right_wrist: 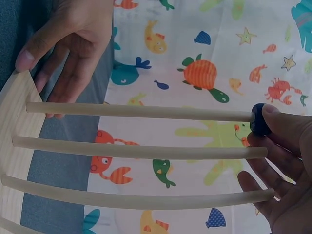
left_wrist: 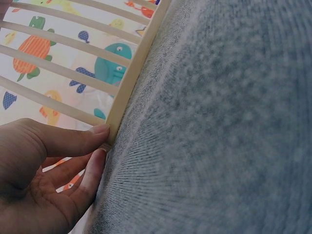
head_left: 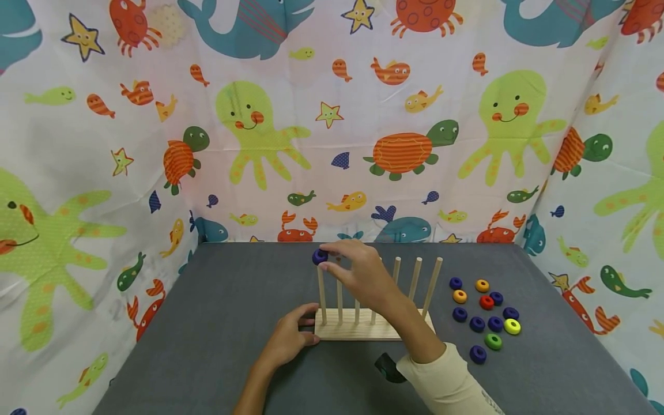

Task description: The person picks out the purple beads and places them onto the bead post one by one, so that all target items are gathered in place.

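My right hand [head_left: 365, 274] pinches a dark blue ring [head_left: 320, 257] between thumb and fingers. In the right wrist view the ring [right_wrist: 260, 119] sits right at the tip of the end peg [right_wrist: 141, 112], its hole hidden. That peg [head_left: 322, 294] is the leftmost of several thin upright pegs on a pale wooden base [head_left: 358, 331]. My left hand [head_left: 289, 337] holds the base's left end, thumb at the near corner and fingers at the far one. The left wrist view has the thumb of the left hand [left_wrist: 53, 165] against the corner of the base [left_wrist: 129, 85].
Right of the pegs, loose rings lie scattered on the grey table [head_left: 233, 288]: several dark blue ones [head_left: 478, 354], a red one [head_left: 486, 302], a green one [head_left: 493, 341], a yellow one [head_left: 512, 327] and two orange ones [head_left: 482, 285]. A sea-animal cloth [head_left: 321, 144] hangs behind.
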`<action>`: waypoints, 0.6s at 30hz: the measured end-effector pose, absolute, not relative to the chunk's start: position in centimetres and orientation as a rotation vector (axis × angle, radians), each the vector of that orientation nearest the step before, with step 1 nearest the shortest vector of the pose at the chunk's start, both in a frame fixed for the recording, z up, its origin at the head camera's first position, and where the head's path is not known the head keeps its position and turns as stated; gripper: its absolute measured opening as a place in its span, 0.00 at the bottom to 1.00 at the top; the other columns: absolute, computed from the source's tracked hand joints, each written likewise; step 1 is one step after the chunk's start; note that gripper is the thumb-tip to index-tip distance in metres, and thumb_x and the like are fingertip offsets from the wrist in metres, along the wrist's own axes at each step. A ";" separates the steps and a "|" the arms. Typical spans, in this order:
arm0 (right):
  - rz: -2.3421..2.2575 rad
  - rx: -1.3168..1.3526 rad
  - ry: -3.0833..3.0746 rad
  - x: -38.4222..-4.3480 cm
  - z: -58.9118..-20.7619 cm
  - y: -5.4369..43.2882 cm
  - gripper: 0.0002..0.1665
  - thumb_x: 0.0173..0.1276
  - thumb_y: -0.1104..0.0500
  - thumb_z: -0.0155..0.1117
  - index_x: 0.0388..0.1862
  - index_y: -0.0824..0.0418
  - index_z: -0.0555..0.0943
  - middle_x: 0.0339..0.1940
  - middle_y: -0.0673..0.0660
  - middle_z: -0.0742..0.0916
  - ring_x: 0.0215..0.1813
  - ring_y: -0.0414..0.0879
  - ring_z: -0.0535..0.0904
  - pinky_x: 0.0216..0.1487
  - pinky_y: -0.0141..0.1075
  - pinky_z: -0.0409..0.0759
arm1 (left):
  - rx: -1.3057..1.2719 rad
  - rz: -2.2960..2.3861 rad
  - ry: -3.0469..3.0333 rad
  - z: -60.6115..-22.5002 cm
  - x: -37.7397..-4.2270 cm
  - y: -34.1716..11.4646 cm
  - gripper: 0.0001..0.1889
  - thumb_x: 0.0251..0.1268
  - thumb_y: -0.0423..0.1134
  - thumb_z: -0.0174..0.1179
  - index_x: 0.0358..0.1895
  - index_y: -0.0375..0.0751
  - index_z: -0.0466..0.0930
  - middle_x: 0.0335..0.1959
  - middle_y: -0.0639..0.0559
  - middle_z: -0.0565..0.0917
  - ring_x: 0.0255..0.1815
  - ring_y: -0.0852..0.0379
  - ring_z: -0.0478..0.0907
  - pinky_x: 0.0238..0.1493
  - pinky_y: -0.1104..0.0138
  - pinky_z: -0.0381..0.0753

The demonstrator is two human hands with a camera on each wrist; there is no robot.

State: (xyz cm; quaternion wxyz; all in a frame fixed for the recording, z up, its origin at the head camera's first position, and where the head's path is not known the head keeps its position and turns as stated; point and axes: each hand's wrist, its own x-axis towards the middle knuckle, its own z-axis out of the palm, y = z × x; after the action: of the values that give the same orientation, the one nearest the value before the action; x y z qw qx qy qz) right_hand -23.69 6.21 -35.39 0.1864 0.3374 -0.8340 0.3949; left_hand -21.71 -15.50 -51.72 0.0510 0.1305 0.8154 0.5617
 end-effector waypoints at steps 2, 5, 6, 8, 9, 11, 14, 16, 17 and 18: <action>1.115 0.952 -2.354 -23.8 -35.4 6.2 0.22 0.70 0.59 0.75 0.62 0.61 0.87 0.56 0.57 0.91 0.54 0.50 0.85 0.53 0.46 0.87 | 0.392 1.728 2.466 -51.7 -21.7 -15.6 0.37 0.59 0.23 0.71 0.74 0.34 0.73 0.71 0.31 0.77 0.66 0.33 0.80 0.53 0.58 0.88; 1.110 0.955 -2.350 -23.8 -35.4 6.3 0.22 0.70 0.59 0.76 0.61 0.61 0.87 0.58 0.56 0.91 0.58 0.51 0.86 0.58 0.47 0.86 | 0.389 1.747 2.451 -51.8 -21.8 -15.6 0.37 0.59 0.23 0.71 0.75 0.35 0.73 0.71 0.32 0.77 0.66 0.32 0.79 0.53 0.58 0.88; 1.107 0.958 -2.348 -23.8 -35.4 6.3 0.22 0.70 0.59 0.76 0.61 0.61 0.87 0.58 0.56 0.90 0.60 0.51 0.85 0.60 0.48 0.86 | 0.389 1.747 2.453 -51.9 -21.8 -15.6 0.37 0.59 0.23 0.71 0.75 0.35 0.73 0.71 0.32 0.77 0.66 0.32 0.79 0.53 0.58 0.88; 1.096 0.966 -2.338 -23.8 -35.4 6.5 0.22 0.70 0.59 0.76 0.61 0.61 0.87 0.58 0.56 0.90 0.63 0.52 0.85 0.63 0.49 0.84 | 0.392 1.741 2.463 -51.9 -21.9 -15.5 0.37 0.59 0.23 0.72 0.74 0.35 0.73 0.71 0.32 0.77 0.66 0.33 0.80 0.53 0.58 0.88; 1.090 0.968 -2.332 -23.8 -35.4 6.5 0.22 0.70 0.59 0.76 0.61 0.61 0.88 0.58 0.56 0.90 0.63 0.52 0.85 0.63 0.49 0.84 | 0.394 1.735 2.472 -51.9 -21.9 -15.5 0.37 0.58 0.22 0.72 0.74 0.35 0.74 0.71 0.32 0.77 0.66 0.33 0.80 0.53 0.58 0.88; 1.078 0.969 -2.317 -23.7 -35.4 6.7 0.22 0.69 0.59 0.77 0.61 0.61 0.88 0.58 0.56 0.91 0.63 0.52 0.85 0.63 0.49 0.84 | 0.396 1.719 2.493 -51.9 -21.9 -15.5 0.37 0.57 0.22 0.72 0.73 0.34 0.74 0.70 0.32 0.78 0.65 0.34 0.81 0.53 0.57 0.88; 1.060 0.961 -2.299 -23.7 -35.3 7.0 0.21 0.69 0.59 0.77 0.60 0.61 0.88 0.57 0.55 0.91 0.63 0.52 0.85 0.64 0.49 0.84 | 0.392 1.685 2.528 -51.8 -21.9 -15.4 0.36 0.57 0.22 0.72 0.73 0.34 0.75 0.69 0.32 0.79 0.64 0.35 0.82 0.53 0.58 0.88; 1.060 0.949 -2.292 -23.5 -35.2 7.3 0.21 0.69 0.59 0.77 0.60 0.60 0.88 0.57 0.55 0.91 0.64 0.51 0.85 0.65 0.49 0.83 | 0.385 1.667 2.541 -51.8 -21.9 -15.4 0.36 0.57 0.22 0.72 0.73 0.35 0.75 0.70 0.33 0.79 0.64 0.35 0.82 0.54 0.57 0.88; 1.059 0.940 -2.291 -23.4 -35.1 7.5 0.21 0.69 0.59 0.77 0.60 0.60 0.88 0.58 0.55 0.91 0.63 0.51 0.85 0.64 0.49 0.84 | 0.383 1.659 2.545 -51.8 -21.8 -15.4 0.36 0.58 0.22 0.72 0.73 0.35 0.75 0.70 0.33 0.79 0.64 0.35 0.82 0.54 0.57 0.87; 1.060 0.933 -2.288 -23.4 -35.1 7.7 0.21 0.69 0.59 0.77 0.60 0.60 0.88 0.58 0.55 0.91 0.62 0.50 0.86 0.62 0.48 0.84 | 0.380 1.655 2.547 -51.7 -21.8 -15.4 0.36 0.58 0.23 0.72 0.73 0.36 0.75 0.71 0.33 0.78 0.64 0.35 0.82 0.54 0.57 0.87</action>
State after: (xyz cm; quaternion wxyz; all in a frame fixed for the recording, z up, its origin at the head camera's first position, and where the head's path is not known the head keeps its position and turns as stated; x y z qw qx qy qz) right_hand -23.38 7.69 -35.10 0.2242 0.3382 -0.8293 0.3842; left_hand -21.83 -15.40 -51.73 0.0401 0.1240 0.8314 0.5402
